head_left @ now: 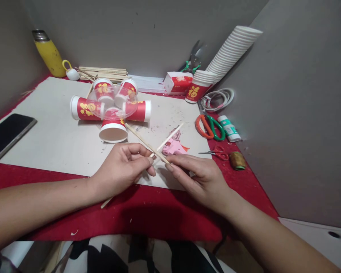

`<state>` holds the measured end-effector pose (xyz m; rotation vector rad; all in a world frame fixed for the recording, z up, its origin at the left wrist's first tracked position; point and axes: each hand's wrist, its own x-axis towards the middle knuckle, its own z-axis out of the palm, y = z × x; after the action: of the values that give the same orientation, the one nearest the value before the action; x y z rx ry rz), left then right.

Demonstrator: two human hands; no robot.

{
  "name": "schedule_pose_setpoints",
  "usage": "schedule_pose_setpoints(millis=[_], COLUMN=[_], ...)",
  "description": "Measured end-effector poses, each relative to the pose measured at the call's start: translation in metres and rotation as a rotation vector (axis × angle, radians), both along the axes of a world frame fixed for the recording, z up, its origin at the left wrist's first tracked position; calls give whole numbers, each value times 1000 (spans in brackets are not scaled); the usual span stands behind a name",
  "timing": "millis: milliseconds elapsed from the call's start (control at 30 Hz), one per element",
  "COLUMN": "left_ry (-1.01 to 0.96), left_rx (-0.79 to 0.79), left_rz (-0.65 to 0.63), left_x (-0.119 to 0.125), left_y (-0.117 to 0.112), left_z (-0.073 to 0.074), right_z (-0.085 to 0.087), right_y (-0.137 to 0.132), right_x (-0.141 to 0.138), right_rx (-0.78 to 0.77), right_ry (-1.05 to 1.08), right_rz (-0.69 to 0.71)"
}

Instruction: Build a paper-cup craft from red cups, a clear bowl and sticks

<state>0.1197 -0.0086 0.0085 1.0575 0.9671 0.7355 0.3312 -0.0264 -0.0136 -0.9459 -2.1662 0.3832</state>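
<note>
My left hand (124, 166) is closed around a long thin wooden stick (170, 137) that runs from below my palm up to the right. My right hand (198, 175) pinches the near end of a second wooden stick (142, 138) that slants up to the left. The two sticks cross between my fingertips. Just beyond them lies a pink glue gun (174, 146). Further back a cluster of red paper cups (110, 110) is joined under a clear plastic lid (112, 101).
A grey cardboard sheet (51, 136) covers the red tablecloth (147, 212). A phone (6, 135) lies left. A yellow bottle (49, 54), spare sticks (105, 72), a stack of cups (224, 57), orange-green scissors (210, 126), small red scissors (216, 152), a glue bottle (229, 128) and a thread spool (238, 160) stand around.
</note>
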Motion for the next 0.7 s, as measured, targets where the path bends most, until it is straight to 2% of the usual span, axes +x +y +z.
schedule_pose_setpoints(millis=[267, 533, 700], left_ry=[24, -14, -8], left_rx=[-13, -92, -106], left_rz=[-14, -81, -81], left_x=[0, -2, -2], left_y=[-2, 14, 16], left_z=[5, -7, -8], right_z=[6, -6, 1], right_y=[-2, 7, 7], right_x=[1, -2, -1], right_rx=[-46, -169, -398], right_ry=[-9, -17, 104], right_rz=[-9, -65, -113])
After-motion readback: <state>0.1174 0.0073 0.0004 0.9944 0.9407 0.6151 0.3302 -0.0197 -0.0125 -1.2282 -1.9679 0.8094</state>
